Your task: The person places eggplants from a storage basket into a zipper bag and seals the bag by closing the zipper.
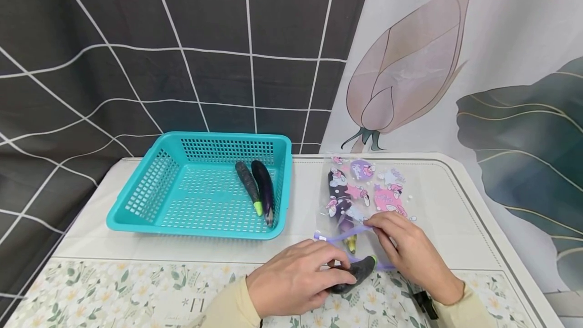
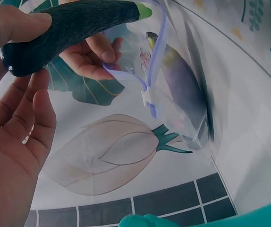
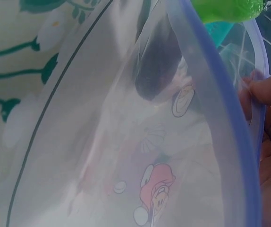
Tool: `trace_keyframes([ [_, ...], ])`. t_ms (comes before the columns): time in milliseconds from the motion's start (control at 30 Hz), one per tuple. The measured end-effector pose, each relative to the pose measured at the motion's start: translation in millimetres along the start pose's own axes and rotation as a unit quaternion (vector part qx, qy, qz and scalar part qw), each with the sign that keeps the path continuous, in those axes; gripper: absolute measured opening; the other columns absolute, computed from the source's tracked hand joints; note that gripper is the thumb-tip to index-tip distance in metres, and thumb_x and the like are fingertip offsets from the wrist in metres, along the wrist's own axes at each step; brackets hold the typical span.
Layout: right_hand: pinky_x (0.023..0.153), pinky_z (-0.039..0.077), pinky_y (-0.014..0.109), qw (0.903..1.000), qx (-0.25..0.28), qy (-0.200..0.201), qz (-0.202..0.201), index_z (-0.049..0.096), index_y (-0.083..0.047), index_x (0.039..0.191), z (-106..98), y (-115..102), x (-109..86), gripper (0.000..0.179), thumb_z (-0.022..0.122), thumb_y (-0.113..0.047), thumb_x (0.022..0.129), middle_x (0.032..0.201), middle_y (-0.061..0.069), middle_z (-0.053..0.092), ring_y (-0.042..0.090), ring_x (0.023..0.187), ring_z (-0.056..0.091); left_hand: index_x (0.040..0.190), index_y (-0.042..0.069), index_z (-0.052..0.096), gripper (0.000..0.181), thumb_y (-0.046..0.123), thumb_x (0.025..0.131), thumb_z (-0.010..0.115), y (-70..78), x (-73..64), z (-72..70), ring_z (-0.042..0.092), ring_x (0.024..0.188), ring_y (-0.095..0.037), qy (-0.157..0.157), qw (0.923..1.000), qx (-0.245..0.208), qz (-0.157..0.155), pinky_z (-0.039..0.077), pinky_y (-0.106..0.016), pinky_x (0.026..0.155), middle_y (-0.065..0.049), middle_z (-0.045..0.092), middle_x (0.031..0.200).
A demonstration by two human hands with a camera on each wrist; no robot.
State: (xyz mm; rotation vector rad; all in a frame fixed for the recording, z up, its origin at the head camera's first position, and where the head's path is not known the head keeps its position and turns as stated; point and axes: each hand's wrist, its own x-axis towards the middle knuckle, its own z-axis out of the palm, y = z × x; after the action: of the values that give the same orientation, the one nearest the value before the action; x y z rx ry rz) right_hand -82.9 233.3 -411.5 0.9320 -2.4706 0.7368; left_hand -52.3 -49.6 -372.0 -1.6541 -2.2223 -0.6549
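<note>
The left hand (image 1: 298, 277) pinches a dark, green-tipped vegetable (image 1: 361, 271) at the open mouth of a printed bag (image 1: 387, 196), whose purple rim (image 3: 225, 94) the right hand (image 1: 412, 249) pinches. An eggplant (image 2: 180, 80) lies inside; a teal basket (image 1: 182, 233) stands left of it.

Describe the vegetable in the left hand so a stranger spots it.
Right of the turquoise basket in the head view lies a clear printed bag. At its mouth, the left hand holds a dark, finely wrinkled vegetable. Its bright green tip sets it apart from the yellow-ended eggplant in the bag; its green-tipped lookalike lies unheld in the basket.
</note>
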Motion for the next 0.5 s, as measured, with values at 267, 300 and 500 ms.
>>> trace_keyframes([
  [267, 0.093, 0.043, 0.013, 0.9996, -0.002, 0.022, -0.018, 0.071, -0.013, 0.11, 2, 0, 0.7, 0.022, 0.05, -0.017, 0.105, 0.111, -0.004, 0.067, 0.014, 0.101, 0.063, 0.118, 0.02, 0.072, 0.032, 0.008, 0.087, 0.072, 0.9, 3.9, 8.3, 0.057, 0.109, -0.009, 0.014, 0.9996, 0.017, 0.014, 0.043, -0.018, 0.097, 0.004, 0.059, 0.122],
  [300, 0.092, 0.043, 0.014, 0.9995, -0.001, 0.024, -0.019, 0.071, -0.013, 0.11, 2, 0, 0.8, 0.018, 0.055, -0.01, 0.101, 0.111, -0.004, 0.067, 0.015, 0.1, 0.063, 0.117, 0.02, 0.072, 0.032, 0.008, 0.088, 0.071, 1.0, 4.5, 9.2, 0.057, 0.109, -0.008, 0.014, 0.9995, 0.022, 0.016, 0.043, -0.018, 0.097, 0.005, 0.06, 0.121],
  [500, 0.092, 0.043, 0.013, 0.9996, -0.001, 0.02, -0.018, 0.071, -0.014, 0.11, 0, 0, 1.4, 0.02, 0.055, -0.008, 0.1, 0.111, -0.005, 0.067, 0.014, 0.101, 0.063, 0.118, 0.021, 0.073, 0.032, 0.007, 0.089, 0.069, 1.6, 7.6, 13.7, 0.056, 0.11, -0.008, 0.012, 0.9994, 0.027, 0.015, 0.043, -0.017, 0.096, 0.005, 0.061, 0.121],
])
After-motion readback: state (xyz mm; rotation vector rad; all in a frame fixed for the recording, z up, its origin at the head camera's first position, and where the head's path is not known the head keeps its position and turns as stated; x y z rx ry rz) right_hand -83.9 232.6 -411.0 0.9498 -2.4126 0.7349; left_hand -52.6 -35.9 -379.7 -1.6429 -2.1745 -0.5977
